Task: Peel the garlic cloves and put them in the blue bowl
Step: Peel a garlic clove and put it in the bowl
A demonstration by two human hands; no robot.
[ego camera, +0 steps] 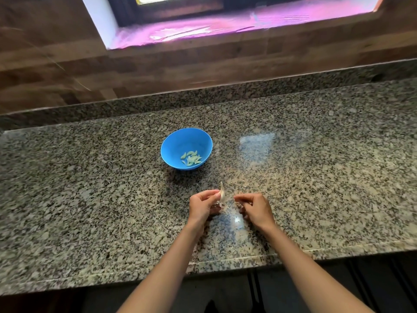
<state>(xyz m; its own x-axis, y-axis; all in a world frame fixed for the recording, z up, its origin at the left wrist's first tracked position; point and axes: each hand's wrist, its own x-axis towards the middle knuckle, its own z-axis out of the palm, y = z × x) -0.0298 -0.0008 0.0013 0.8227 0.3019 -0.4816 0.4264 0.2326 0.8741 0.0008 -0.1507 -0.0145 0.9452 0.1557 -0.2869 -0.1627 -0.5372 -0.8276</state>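
A blue bowl (176, 143) stands on the granite counter, holding several peeled garlic cloves (191, 158) near its front right. Below it, my left hand (202, 205) pinches a pale garlic clove (222, 194) whose papery skin sticks up from the fingertips. My right hand (253, 207) is just to the right of the clove, fingertips pinched together; whether a sliver of skin is between them is too small to tell. The two hands are a short gap apart, well in front of the bowl.
The speckled granite counter (316, 166) runs across the view, with its front edge (225, 263) close to my forearms. A raised granite lip and a wooden wall (67, 71) stand behind, below a window sill (225, 28).
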